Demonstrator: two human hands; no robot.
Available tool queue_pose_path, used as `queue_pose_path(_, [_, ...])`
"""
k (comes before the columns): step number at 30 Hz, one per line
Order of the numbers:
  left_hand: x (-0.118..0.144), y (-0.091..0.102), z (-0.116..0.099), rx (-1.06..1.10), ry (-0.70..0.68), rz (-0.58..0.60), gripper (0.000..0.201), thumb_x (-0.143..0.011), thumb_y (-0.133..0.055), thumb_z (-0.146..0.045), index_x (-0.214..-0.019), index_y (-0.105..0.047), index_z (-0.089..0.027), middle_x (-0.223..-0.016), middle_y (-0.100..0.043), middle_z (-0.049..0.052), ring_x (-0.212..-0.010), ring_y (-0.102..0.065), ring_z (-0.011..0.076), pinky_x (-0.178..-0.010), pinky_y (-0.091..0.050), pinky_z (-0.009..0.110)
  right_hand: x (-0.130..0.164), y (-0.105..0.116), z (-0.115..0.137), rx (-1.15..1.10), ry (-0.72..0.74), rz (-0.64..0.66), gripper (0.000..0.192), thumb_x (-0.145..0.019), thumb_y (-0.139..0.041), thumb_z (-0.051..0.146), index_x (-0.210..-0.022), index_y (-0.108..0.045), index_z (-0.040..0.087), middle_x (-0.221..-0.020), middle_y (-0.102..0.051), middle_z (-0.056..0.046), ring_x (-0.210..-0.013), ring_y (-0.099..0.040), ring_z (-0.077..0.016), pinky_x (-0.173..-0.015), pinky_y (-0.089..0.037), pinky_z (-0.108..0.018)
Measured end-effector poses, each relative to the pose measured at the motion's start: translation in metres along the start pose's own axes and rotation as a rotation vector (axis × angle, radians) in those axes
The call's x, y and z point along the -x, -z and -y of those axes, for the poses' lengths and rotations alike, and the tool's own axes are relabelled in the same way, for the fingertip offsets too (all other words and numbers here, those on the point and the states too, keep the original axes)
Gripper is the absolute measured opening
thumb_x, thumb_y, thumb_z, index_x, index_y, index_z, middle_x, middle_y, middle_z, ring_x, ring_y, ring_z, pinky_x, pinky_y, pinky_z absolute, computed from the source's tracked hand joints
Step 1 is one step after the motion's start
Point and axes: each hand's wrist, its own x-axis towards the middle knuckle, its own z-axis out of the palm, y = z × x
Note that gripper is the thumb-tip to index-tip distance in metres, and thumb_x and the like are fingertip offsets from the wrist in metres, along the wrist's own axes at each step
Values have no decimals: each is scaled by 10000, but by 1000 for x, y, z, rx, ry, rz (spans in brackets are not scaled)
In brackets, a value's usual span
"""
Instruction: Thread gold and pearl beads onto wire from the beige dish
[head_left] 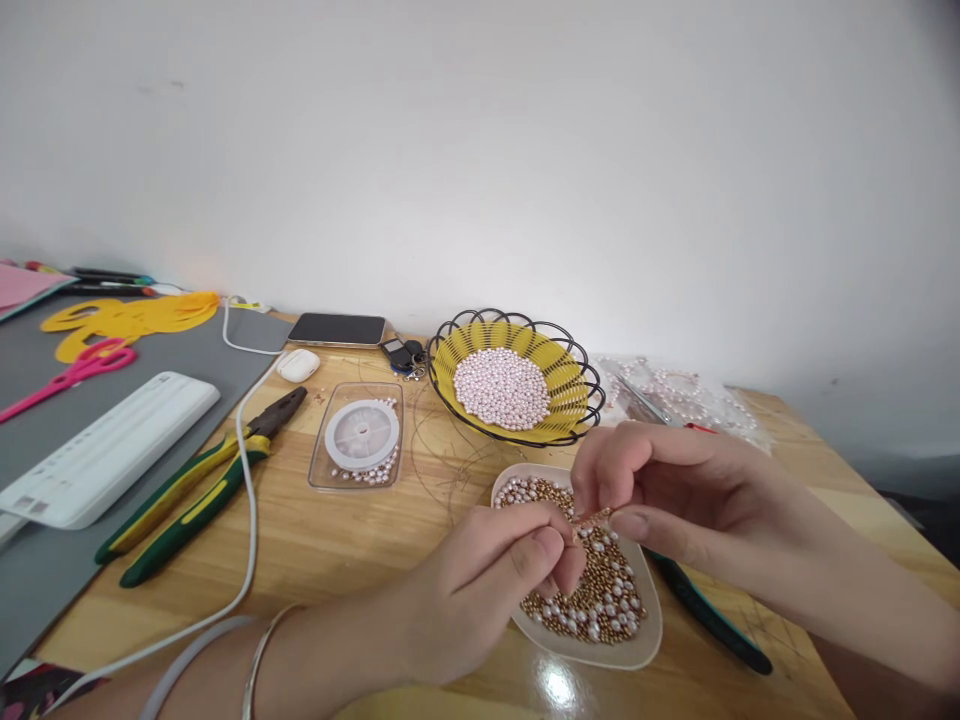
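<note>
bead (592, 519) (tiny), pinched between both hands

Both hands sit over the tray of gold and white beads (592, 640), blocking it from above. Just behind, the wire basket of pink beads (517, 385) bars the way forward. To the left, bare wood lies open between the tray and the clear box with the cord spool (360, 435). Farther left, pliers (202, 485) and a white cable (247, 500) cross the tabletop. Green-handled cutters (709, 615) lie right of the tray.

Yellow basket (568, 385) of pale pink beads (501, 387), gold-and-white beads (604, 590) (mixed), green-yellow pliers (196, 487), pink scissors (73, 372)
</note>
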Motion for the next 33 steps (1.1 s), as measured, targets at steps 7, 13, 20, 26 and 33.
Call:
queue_pose_path(7, [0,1,1,-14,13,21,418,-1088,-356,-447,-802,-501,-180,-755,-431,-8,-710,-396,149,-688,-349,273,4,-2,-3,-130,-23,55,63,-914,-737,221,-896,-719,278,-825,-744,-18,-790,-714,-179,-704,-584,-281])
queue_pose_path(13, [-1,0,1,-22,-14,40,395,-1095,-350,-402,-804,-496,-178,-763,-429,-11,-714,-391,143,-689,-340,267,6,0,-7,-83,-35,35,70,-913,-742,230,-898,-727,296,-841,-731,6,-782,-696,-153,-644,-545,-238])
queue_pose_path(20, [-1,0,0,-28,-3,51,371,-1095,-342,-341,-799,-494,-178,-741,-419,-13,-705,-401,142,-667,-338,264,4,-4,-7,-172,-22,71,101,-925,-724,192,-932,-724,293,-810,-750,8,-783,-739,-163,-726,-584,-265])
queue_pose_path(26, [-2,0,0,-35,12,64,392,-1085,-352,-391,-784,-495,-185,-730,-416,-12,-689,-393,149,-661,-338,272,3,-6,-7,-216,-27,87,101,-950,-699,195,-951,-727,292,-827,-747,-1,-776,-734,-168,-746,-605,-287])
queue_pose_path(33, [-2,-1,-2,-11,-5,83,407,-1078,-360,-424,-774,-490,-187,-740,-435,-9,-688,-399,149,-687,-363,271,0,-5,-12,-92,-2,3,55,-927,-733,245,-898,-718,290,-853,-680,4,-801,-649,-157,-717,-563,-253])
